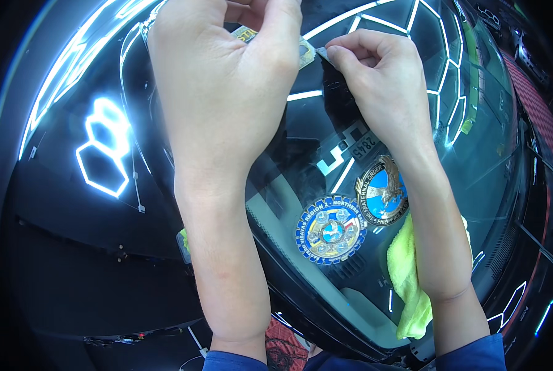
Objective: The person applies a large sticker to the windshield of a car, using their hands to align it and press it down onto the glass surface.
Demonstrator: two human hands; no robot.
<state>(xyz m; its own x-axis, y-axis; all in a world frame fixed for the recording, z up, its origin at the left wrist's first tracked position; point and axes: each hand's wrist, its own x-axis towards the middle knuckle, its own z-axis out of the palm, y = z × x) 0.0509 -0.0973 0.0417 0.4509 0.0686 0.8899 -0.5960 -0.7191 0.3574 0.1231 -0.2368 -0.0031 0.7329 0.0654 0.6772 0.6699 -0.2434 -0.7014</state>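
My left hand is at the upper left over the windshield of a black car, with its back to the camera; its fingertips are partly cut off and hidden. Beside and beneath it shows a sticker bearing writing; whether the fingers hold it cannot be told. At the upper right, my right hand pinches a small pale piece, perhaps a sticker corner, between thumb and forefinger, near that sticker's right end. Below the hands, a blue gear-shaped emblem and a round eagle emblem sit on the windshield glass.
A yellow-green microfiber cloth lies on the glass beneath my right forearm. The windshield's black lower edge curves below. Green tape runs along the right. A red mat with dark cables shows at the bottom. Hexagonal lights reflect in the surfaces.
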